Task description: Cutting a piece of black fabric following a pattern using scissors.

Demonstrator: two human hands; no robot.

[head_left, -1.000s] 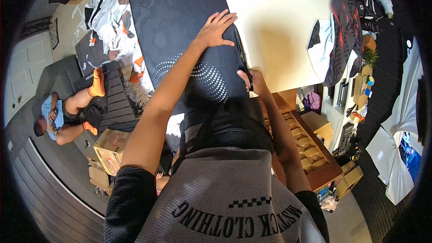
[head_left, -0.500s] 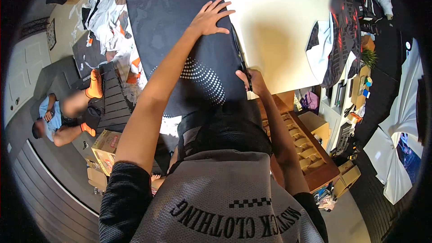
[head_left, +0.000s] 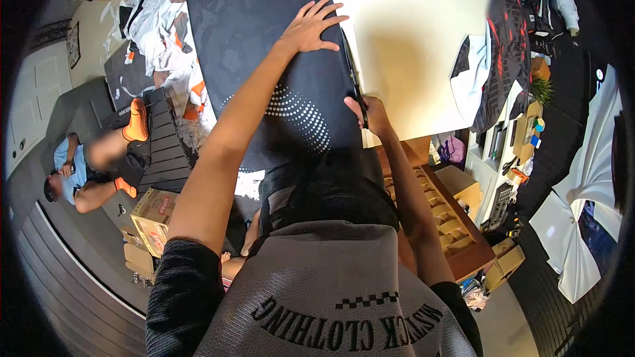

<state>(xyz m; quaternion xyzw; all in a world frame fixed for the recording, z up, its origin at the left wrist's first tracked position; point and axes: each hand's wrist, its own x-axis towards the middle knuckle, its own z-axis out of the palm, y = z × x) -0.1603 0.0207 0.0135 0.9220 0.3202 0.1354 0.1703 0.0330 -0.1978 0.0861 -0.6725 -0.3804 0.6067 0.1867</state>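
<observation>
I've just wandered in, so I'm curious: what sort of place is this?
Likely a garment-cutting workroom: the right hand holds scissors along dark dotted fabric, and cloth scraps lie heaped at left.

Brightly lit fisheye view, fading to black around the rim.
Strongest light falls toward one o'clock on the cream tabletop, where a soft brown shadow spreads. The left hand and right hand look sharp. At eight o'clock, dimmer grey slats bow with the lens; at nine, smudged patches blur a seated person.
</observation>
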